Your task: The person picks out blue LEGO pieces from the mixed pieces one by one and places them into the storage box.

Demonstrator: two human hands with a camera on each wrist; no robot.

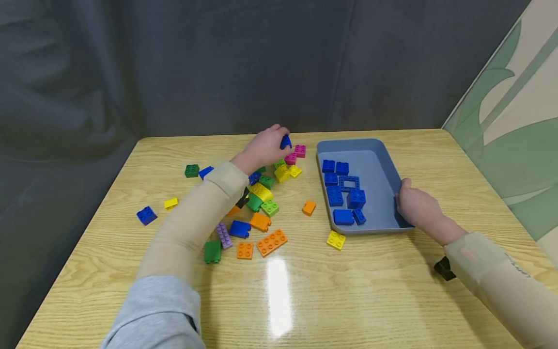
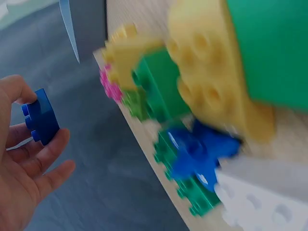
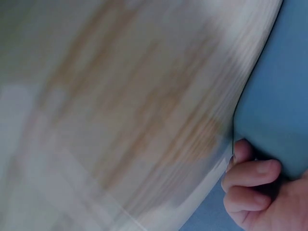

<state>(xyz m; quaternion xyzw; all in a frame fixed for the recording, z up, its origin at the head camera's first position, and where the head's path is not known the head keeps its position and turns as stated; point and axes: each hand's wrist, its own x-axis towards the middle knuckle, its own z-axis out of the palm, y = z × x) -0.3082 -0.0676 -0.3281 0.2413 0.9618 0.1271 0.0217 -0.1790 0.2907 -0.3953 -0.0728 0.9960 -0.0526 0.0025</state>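
My left hand (image 1: 266,147) pinches a blue building brick (image 1: 285,142) above the back of the brick pile. In the left wrist view that blue brick (image 2: 42,118) sits between thumb and fingers, its studs toward the palm. My right hand (image 1: 419,208) grips the right side of a grey-blue tray (image 1: 385,150), thumb over the rim. The right wrist view shows curled fingers (image 3: 252,173) against the tray's outer wall (image 3: 274,106). Inside the tray, along its left half, lie several blue bricks (image 1: 334,196), among them a square frame-shaped piece (image 1: 349,182).
Loose bricks are scattered left of the tray, including a purple brick (image 1: 224,235), a long orange one (image 1: 272,243) and pink ones (image 1: 300,150). One yellow brick (image 1: 336,240) lies by the tray's front left corner. A dark curtain (image 1: 244,68) hangs behind the wooden table (image 1: 348,291).
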